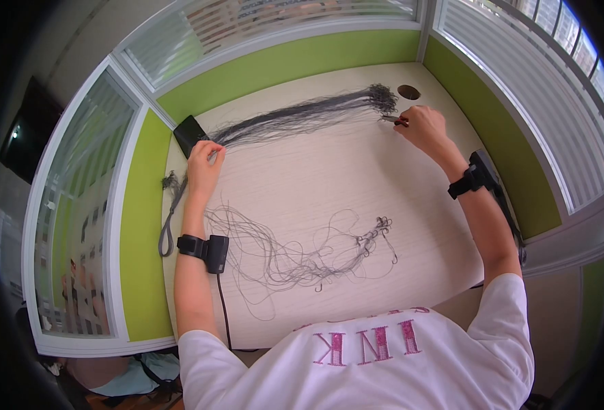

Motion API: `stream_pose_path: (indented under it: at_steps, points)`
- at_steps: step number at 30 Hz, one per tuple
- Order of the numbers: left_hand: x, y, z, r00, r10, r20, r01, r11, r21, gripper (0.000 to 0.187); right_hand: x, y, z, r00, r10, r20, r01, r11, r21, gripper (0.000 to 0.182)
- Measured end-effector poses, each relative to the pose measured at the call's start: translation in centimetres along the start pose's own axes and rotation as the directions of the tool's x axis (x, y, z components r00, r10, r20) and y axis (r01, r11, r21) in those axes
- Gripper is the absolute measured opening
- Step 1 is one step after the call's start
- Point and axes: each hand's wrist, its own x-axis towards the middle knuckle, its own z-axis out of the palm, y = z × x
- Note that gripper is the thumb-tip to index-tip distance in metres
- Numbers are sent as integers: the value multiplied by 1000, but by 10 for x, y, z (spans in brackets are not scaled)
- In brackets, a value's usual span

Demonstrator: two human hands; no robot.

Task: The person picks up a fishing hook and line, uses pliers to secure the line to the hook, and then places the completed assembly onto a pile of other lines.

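A long bundle of thin dark line (295,113) stretches across the back of the table, with a dense dark tangle (382,98) at its right end. At the bundle's left end my left hand (205,164) has thumb and index finger pinched together on strands of line. My right hand (425,126) is closed around a small red-handled pliers-like tool (399,121), whose metal tip points left just below the tangle. Closer to me lies a loose heap of line (268,253) with several fish hooks (382,224) gathered at its right side.
A black box (190,133) stands at the back left corner, and a grey looped strap (169,225) lies along the left edge. Green partition panels (288,72) enclose the table (343,171). A round cable hole (409,92) is at the back right. A cable (224,307) hangs from my left wrist device.
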Motion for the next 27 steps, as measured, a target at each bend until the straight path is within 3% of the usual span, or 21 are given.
stream_pose_path:
  at_steps: [3,10,16,27]
  points:
    - [-3,5,2,999,5,54,-5,1000,-6,13,2,-6,-5,994,10,104,-3,998,-62,25]
    - [-6,0,4,995,42,91,-42,999,7,15,8,1,0,993,62,105,-54,996,-78,28]
    - [-5,3,5,993,10,119,-11,1000,3,16,5,5,-3,993,94,73,-90,995,-47,20]
    - [-9,-1,8,989,7,145,-3,1000,-27,16,-7,12,0,999,-44,2,43,979,-198,13]
